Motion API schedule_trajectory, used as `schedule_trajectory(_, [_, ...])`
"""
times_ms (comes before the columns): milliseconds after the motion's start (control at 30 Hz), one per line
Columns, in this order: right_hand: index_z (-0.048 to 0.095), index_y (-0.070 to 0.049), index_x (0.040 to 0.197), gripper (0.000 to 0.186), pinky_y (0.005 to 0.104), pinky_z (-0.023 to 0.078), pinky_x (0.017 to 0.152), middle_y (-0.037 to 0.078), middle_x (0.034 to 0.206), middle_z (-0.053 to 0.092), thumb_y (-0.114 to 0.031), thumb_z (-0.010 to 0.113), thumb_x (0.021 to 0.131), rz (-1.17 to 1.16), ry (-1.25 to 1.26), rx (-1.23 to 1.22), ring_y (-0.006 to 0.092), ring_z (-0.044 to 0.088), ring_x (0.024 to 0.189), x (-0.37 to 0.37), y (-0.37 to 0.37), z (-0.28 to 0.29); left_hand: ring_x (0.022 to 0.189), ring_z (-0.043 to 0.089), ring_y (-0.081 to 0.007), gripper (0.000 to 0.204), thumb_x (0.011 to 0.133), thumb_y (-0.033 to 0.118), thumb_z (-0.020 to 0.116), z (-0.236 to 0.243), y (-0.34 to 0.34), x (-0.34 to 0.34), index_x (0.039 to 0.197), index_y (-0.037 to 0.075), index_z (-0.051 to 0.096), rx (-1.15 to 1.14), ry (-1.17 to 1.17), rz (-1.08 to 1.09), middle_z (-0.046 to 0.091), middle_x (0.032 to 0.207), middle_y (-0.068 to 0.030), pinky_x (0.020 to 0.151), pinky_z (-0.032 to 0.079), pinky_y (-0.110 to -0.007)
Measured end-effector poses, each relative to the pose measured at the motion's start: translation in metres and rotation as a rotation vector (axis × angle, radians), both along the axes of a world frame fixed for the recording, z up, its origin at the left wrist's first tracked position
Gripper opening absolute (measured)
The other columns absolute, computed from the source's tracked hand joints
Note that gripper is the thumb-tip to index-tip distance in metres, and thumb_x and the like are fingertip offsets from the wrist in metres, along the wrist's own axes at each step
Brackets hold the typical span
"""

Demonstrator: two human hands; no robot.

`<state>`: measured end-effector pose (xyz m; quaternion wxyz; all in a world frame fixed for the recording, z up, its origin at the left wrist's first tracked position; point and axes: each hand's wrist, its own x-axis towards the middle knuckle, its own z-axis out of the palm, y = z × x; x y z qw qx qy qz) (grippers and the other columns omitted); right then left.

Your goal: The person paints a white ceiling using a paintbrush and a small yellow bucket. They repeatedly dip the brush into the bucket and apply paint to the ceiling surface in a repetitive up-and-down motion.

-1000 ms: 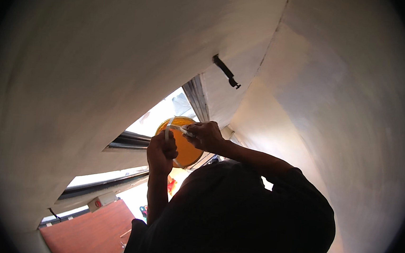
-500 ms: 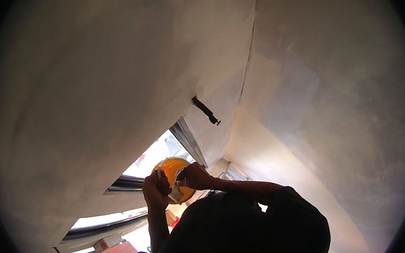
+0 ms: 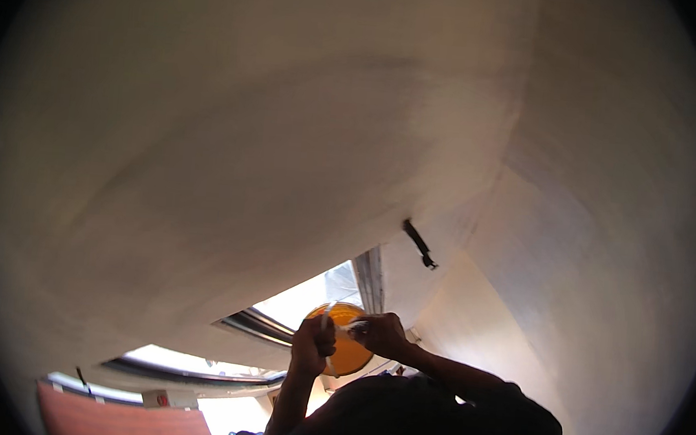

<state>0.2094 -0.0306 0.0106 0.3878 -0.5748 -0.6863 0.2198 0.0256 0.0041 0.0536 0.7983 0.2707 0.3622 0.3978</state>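
**Asker:** Head view first: what are the hands on, and where is it?

**Describer:** Head camera tilts up toward a pale ceiling and wall corner. One round orange container (image 3: 344,344), lit from behind, sits low in the middle. Every place below is given from it. The left hand (image 3: 313,344) touches its left edge, fingers curled around a thin pale stick-like tool (image 3: 325,324) that rises just above the knuckles. The right hand (image 3: 382,333) presses on its upper right edge, fingers bent closed against the rim beside a small whitish piece; I cannot tell exactly what that piece is.

**Asker:** How far along does the work look?

**Describer:** My judgement: mid-way. Both hands are busy at the container's face and neither has let go. What is finished inside it is hidden by glare.

**Asker:** Counts?

**Describer:** One orange container, one stick tool, two hands. Behind the container, one bright window opening (image 3: 309,300). Up and right of it, one small black bracket (image 3: 419,244) on the wall. Far down-left, one reddish flat surface (image 3: 123,425).
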Motion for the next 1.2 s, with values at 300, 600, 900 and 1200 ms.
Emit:
schedule_trajectory(300, [0.071, 0.000, 0.086, 0.019, 0.0284, 0.055, 0.059, 0.011, 0.076, 0.070, -0.015, 0.074, 0.076, 0.172, 0.194, -0.286, 0.0146, 0.067, 0.061, -0.007, 0.001, -0.011, 0.041, 0.025, -0.0028, 0.025, 0.092, 0.028, 0.038, -0.012, -0.003, 0.002, 0.084, 0.010, 0.053, 0.079, 0.137, 0.014, 0.035, 0.057, 0.0080, 0.038, 0.020, -0.018])
schedule_trajectory(600, [0.070, 0.000, 0.088, 0.015, 0.0247, 0.051, 0.055, 0.007, 0.075, 0.068, -0.008, 0.073, 0.075, -0.002, 0.268, 0.051, 0.0128, 0.064, 0.062, 0.003, 0.006, 0.001, 0.042, 0.024, -0.0038, 0.023, 0.090, 0.029, 0.036, 0.006, -0.007, -0.013, 0.077, 0.014, 0.047, -0.042, -0.012, 0.039, 0.033, 0.056, 0.0072, 0.039, 0.020, -0.020])
schedule_trajectory(900, [0.065, 0.006, 0.085, 0.016, 0.0215, 0.038, 0.040, 0.008, 0.067, 0.061, -0.006, 0.069, 0.076, -0.054, 0.838, 0.318, 0.0114, 0.051, 0.044, 0.031, 0.005, 0.156, 0.045, 0.029, -0.0057, 0.006, 0.076, 0.016, 0.044, -0.023, -0.015, -0.039, 0.072, 0.013, 0.047, -0.057, -0.130, 0.105, 0.035, 0.059, 0.0057, 0.040, 0.023, -0.021])
schedule_trajectory(1200, [0.068, 0.001, 0.096, 0.024, 0.0182, 0.050, 0.050, 0.006, 0.075, 0.068, -0.009, 0.075, 0.075, 0.404, 0.884, 0.528, 0.0087, 0.063, 0.060, -0.104, 0.063, 0.283, 0.044, 0.030, -0.0063, 0.007, 0.073, 0.016, 0.045, -0.023, -0.030, -0.053, 0.072, 0.011, 0.049, -0.101, -0.057, 0.291, 0.036, 0.059, 0.0046, 0.040, 0.024, -0.021])
